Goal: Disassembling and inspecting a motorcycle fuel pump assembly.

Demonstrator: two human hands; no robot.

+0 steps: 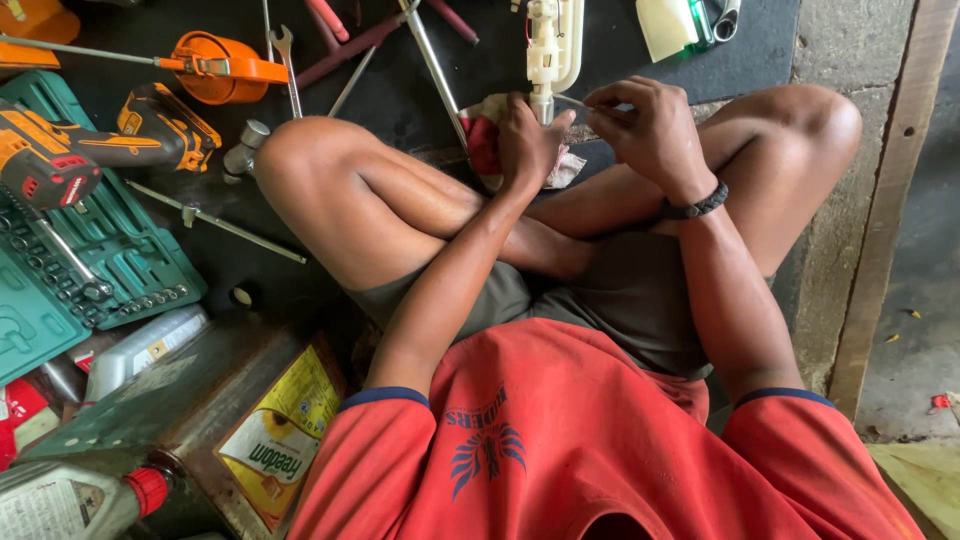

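Note:
I sit cross-legged on a dark mat. My left hand (pixel 527 135) is closed around the lower end of a white plastic and metal part (pixel 550 50) and presses a red and white rag (pixel 485 140) against it. My right hand (pixel 650 125), with a black band at the wrist, pinches a thin metal rod (pixel 572 101) whose tip points into the base of the white part, next to my left thumb.
A green socket set case (pixel 110 250) lies open at left with a power drill (pixel 90 145) on it. An orange tool (pixel 215 65), a spanner (pixel 288 65), rods and red-handled tools lie ahead. A metal oil tin (pixel 210 420) and plastic bottles (pixel 70 500) stand near left.

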